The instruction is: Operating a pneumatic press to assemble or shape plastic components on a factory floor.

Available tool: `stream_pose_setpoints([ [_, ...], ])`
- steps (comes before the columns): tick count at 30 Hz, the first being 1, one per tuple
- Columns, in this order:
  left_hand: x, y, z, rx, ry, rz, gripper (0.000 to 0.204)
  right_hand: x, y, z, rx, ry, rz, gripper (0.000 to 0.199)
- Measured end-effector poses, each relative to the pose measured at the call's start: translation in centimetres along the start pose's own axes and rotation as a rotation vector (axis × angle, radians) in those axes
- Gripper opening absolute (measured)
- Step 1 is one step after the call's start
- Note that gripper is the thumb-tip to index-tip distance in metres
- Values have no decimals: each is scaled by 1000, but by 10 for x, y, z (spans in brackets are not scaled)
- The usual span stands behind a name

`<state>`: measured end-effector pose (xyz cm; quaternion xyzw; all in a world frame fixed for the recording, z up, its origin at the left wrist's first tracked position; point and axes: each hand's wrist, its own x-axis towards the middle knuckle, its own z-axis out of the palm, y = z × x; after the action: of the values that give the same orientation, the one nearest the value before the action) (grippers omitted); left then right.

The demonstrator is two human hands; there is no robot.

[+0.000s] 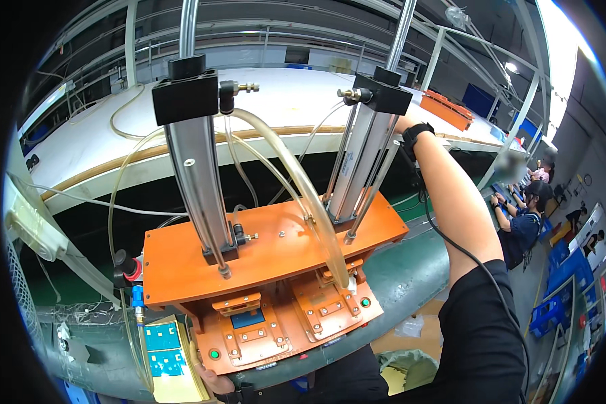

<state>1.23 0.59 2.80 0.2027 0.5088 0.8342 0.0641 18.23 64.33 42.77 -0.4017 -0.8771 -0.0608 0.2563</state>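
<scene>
From afar I see an orange press (276, 249) on a green worktop (405, 264); one blue board (248, 318) lies in its left half; more sit in a yellow tray (187, 392) left of it; my left grip (213, 382) is beside the tray, my right grip (404, 123) behind the press's right cylinder (358, 168); I cannot tell whether either is open or closed.

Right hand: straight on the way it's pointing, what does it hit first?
Probably the black end block on the right cylinder. The right hand is mostly hidden behind it, so depth is unclear: it may already touch, or pass behind.
</scene>
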Motion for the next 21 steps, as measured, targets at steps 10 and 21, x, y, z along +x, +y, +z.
stream_pose_setpoints([
  [10, 4, -17, -10, 39, -92, -9, 94, -209, -26, -78, 808, 300, -25, 47],
  [21, 3, -30, -23, 36, -123, -14, 85, -520, -41, 43, 1993, 8, 1000, 42],
])
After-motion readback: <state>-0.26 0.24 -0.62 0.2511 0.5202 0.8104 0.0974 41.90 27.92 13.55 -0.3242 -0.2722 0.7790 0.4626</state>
